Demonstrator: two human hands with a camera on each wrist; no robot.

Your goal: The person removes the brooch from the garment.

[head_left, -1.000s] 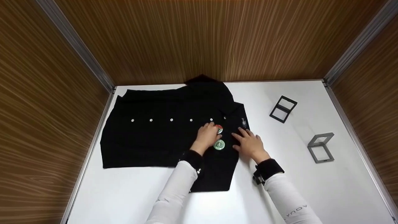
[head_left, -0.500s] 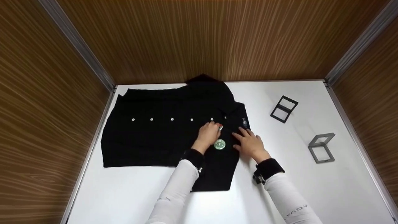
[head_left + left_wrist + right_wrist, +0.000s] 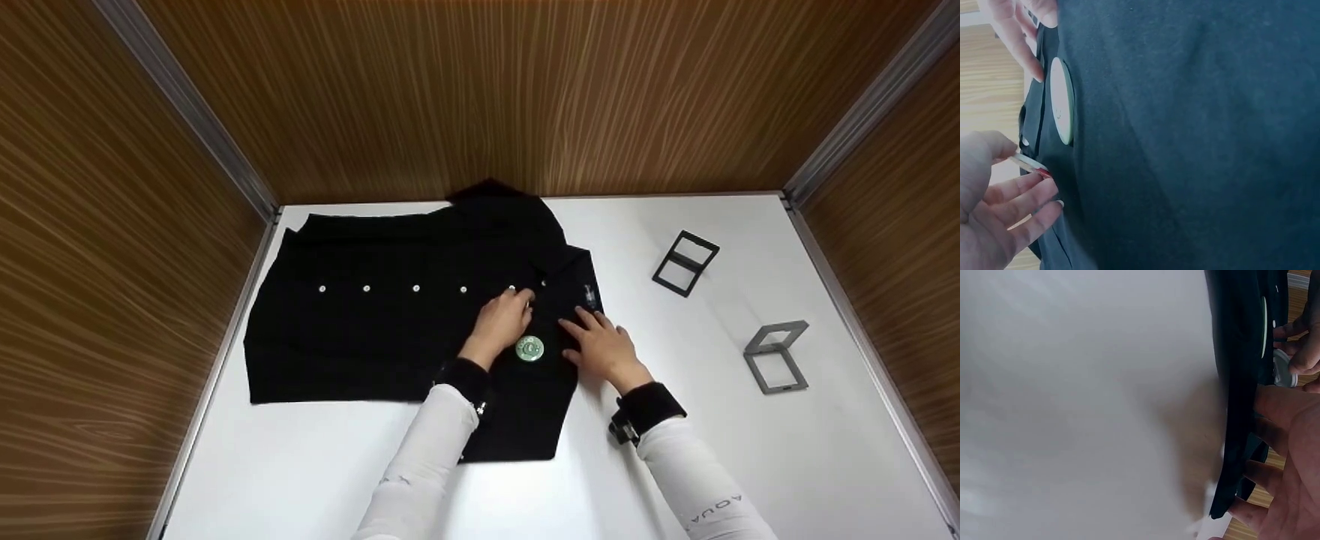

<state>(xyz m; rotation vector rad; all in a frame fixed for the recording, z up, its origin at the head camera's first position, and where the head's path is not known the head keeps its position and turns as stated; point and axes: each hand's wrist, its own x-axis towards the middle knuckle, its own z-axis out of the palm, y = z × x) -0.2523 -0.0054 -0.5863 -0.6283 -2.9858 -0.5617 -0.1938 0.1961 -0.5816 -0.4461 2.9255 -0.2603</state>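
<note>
A black button-up shirt (image 3: 360,330) lies spread with its collar to the right. My left hand (image 3: 499,324) pinches a round badge (image 3: 1032,165) between thumb and fingers, tipped on edge over the shirt's chest; a bit of red shows in the left wrist view. Its pale back (image 3: 1283,370) faces the right wrist camera, and the head view barely shows it behind the fingers. Just below that hand, a round green badge (image 3: 529,348) lies flat on the cloth. By the collar, my right hand (image 3: 604,349) rests on the shirt with its fingers spread.
Two hinged square frames stand on the white table (image 3: 750,465) to the right: a black frame (image 3: 685,262) farther back and a grey frame (image 3: 775,356) propped half open. Wood-grain panels (image 3: 480,97) wall the table at the back and both sides.
The red-faced badge, lying face up by my left fingers a second ago, is now pinched and tipped up, its face hidden from the head view. My right hand stays in place.
</note>
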